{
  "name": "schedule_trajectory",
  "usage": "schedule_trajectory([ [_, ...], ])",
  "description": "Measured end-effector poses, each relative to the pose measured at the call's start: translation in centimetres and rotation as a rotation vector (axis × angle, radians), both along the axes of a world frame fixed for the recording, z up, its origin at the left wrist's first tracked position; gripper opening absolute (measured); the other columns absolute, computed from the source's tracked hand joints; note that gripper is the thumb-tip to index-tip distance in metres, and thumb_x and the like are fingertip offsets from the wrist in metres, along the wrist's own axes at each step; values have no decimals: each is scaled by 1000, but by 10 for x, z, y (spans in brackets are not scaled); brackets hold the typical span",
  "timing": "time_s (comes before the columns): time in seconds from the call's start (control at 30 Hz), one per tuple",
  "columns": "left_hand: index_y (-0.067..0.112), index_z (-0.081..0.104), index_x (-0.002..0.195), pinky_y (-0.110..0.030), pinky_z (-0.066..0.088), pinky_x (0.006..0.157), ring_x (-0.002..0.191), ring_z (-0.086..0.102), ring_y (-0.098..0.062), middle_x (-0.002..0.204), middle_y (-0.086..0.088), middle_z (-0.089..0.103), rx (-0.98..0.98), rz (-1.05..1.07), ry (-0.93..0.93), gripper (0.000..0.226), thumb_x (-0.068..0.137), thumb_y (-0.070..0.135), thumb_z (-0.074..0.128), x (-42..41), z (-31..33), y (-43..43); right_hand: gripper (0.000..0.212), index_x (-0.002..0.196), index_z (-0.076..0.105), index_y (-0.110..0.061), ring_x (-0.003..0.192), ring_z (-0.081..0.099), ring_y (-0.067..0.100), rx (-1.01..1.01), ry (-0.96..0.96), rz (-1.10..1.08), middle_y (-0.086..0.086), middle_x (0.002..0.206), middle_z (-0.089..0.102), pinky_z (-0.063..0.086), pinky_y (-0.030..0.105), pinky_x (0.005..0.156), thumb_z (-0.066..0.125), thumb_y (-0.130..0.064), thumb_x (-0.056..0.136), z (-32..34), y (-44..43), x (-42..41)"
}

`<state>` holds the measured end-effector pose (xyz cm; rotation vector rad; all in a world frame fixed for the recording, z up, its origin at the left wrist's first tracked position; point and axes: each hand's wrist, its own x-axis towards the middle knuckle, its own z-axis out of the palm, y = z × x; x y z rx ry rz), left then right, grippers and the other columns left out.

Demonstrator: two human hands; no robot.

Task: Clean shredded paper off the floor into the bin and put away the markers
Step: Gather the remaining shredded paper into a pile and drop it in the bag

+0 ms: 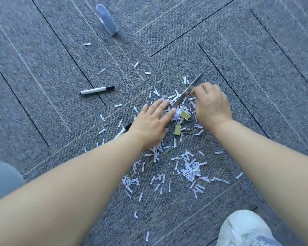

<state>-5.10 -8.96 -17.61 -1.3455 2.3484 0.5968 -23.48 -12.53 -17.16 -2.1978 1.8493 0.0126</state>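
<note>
Two markers point(97, 90), two clips point(177, 130), one ruler point(185, 92)

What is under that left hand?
The left hand lies flat on shredded paper, with strips showing round its edges. A marker pokes out beside the wrist; its other end is covered by the arm.

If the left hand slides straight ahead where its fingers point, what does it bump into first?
The left hand would most likely hit the ruler first. The ruler's lower end lies right ahead of the hand, among paper shreds.
</note>
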Motion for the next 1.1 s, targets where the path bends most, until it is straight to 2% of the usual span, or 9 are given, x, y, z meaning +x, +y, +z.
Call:
schedule_trajectory([
  [0.07,27,-8,146,-46,-6,114,142,-14,-23,154,-3,-15,-1,11,-21,62,97,41,27,2,2,3,50,129,47,-24,79,44,24,43,17,110,8,95,52,39,34,63,49,2,86,1,-5,3],
  [0.13,26,-6,146,-48,-4,115,142,-13,-24,155,-3,-15,17,20,-36,60,97,42,26,4,4,5,47,126,52,-25,80,46,27,80,28,180,8,90,53,38,35,59,51,-1,87,0,-10,9],
  [0.27,24,-3,147,-45,-4,116,142,-13,-23,155,-3,-13,13,13,-4,58,98,39,26,6,5,3,14,99,63,-8,90,48,31,57,41,105,13,99,53,44,39,65,57,-11,87,7,-23,18],
  [0.4,22,-5,146,-38,-11,112,141,-18,-19,154,-3,-16,-3,76,44,61,98,35,30,8,3,-6,12,99,60,-14,95,44,25,81,36,156,6,106,55,39,34,73,54,-11,89,9,-30,14],
  [0.47,21,-6,146,-35,-12,109,140,-19,-19,154,-3,-18,8,111,48,63,97,36,30,9,2,-10,28,107,54,-20,89,45,21,77,30,154,1,100,60,37,30,73,53,-1,87,7,-32,9],
  [0.57,19,-9,146,-34,-13,108,139,-21,-17,153,-3,-20,29,121,45,64,97,37,29,9,-2,-13,41,114,46,-21,85,52,22,94,-10,132,0,95,62,42,33,77,53,5,83,6,-31,7],
  [0.77,19,-15,144,-37,-10,114,137,-25,-16,151,-2,-25,37,114,40,66,97,44,24,12,-4,-16,15,102,56,-18,83,59,24,13,-198,-86,3,90,65,49,34,74,56,-12,88,12,-47,-5],
  [1.0,20,-11,145,-37,-11,113,137,-24,-16,152,-1,-21,46,82,52,63,98,42,25,9,-1,-23,29,107,57,-21,95,57,30,37,-111,-357,9,106,64,48,38,82,50,-1,87,-4,-70,-9],
  [1.1,21,-15,143,-38,-11,114,136,-27,-16,150,-1,-26,28,87,57,63,98,44,22,13,0,-27,41,126,52,-15,127,38,31,-67,-68,-92,11,139,44,33,44,105,49,-1,88,-6,-60,-10],
])
